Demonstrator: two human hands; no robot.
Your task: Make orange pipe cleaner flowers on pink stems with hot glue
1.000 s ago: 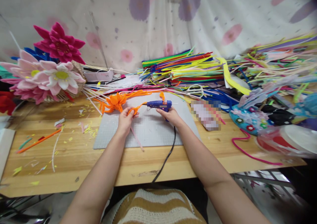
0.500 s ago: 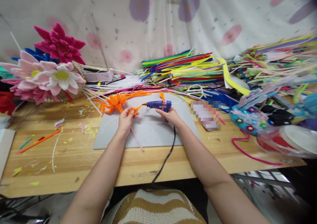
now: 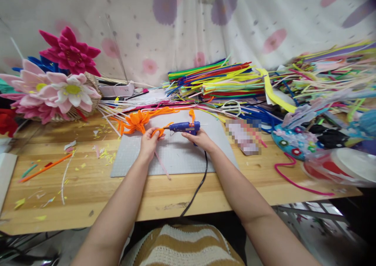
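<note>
Above the grey cutting mat (image 3: 188,162), my left hand (image 3: 149,142) pinches a small orange fuzzy piece (image 3: 158,131), and a thin pink stem (image 3: 162,165) hangs below these fingers. My right hand (image 3: 199,138) is closed around a blue glue gun (image 3: 183,127), whose nozzle points left at the orange piece, close to my left fingertips. The gun's black cord (image 3: 197,191) runs down over the table edge. An orange fuzzy flower (image 3: 137,122) lies just behind my left hand, and a small orange piece (image 3: 192,114) is behind the gun.
Fuzzy flowers (image 3: 73,89) stand at the left. Bundles of coloured stems (image 3: 217,80) line the back, with white-handled scissors (image 3: 232,108) before them. A decorated blue item (image 3: 293,142) and a plastic-wrapped tub (image 3: 340,166) are at the right. Scraps litter the wooden table (image 3: 96,195).
The glue gun in my right hand has moved left and slightly down, bringing its nozzle nearer my left fingers. My left hand has hardly moved.
</note>
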